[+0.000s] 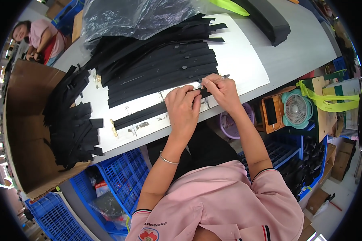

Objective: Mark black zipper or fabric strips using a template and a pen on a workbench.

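Note:
A single black fabric strip (142, 115) lies across the white board (245, 60) near the table's front edge. My left hand (183, 106) is bent over this strip, its fingers closed on it toward the right end. Just right of it, my right hand (221, 90) is closed around a slim pen (226, 76), with its point hidden among the fingers. Beyond both hands, several black strips (161, 68) lie side by side on the board. Dark marks and small tan pieces of tape show on the board around the single strip.
A cardboard box (26, 128) with black strips (74, 124) over its edge stands at the left. Clear plastic wrap (132, 18) covers strips at the back. A long black padded piece (265, 20) lies far right. Below are a fan (297, 104), phone (270, 111) and blue crates (126, 176).

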`<state>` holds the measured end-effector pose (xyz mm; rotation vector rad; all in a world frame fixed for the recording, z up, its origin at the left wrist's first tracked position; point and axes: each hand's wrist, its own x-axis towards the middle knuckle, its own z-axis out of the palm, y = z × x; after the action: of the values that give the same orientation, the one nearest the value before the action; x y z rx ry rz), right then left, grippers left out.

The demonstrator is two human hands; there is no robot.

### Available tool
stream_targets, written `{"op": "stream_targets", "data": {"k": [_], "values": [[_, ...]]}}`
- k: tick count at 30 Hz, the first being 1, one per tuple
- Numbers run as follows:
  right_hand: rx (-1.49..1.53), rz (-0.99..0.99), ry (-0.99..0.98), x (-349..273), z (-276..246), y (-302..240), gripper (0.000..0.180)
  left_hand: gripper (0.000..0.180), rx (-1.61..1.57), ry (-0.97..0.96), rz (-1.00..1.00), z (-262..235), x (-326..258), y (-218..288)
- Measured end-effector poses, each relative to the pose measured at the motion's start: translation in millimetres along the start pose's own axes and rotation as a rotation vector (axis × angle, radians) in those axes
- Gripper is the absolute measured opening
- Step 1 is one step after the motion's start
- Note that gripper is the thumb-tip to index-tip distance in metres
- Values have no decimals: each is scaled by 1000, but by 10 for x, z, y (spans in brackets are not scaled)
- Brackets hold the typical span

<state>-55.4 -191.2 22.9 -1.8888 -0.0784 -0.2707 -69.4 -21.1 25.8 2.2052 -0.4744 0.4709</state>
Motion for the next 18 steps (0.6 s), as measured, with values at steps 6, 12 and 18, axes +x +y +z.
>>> {"op": "stream_targets", "data": {"k": [6, 12, 18], "values": [[-107, 1, -74, 1, -7, -83, 21, 13, 11, 14, 5, 9, -6, -16], [12, 38, -41, -46, -49, -66, 23, 13, 17, 5, -3, 15, -10, -7], [-96, -47, -85, -25, -58, -47, 26, 13, 9, 11, 3, 15, 4, -17]]}}
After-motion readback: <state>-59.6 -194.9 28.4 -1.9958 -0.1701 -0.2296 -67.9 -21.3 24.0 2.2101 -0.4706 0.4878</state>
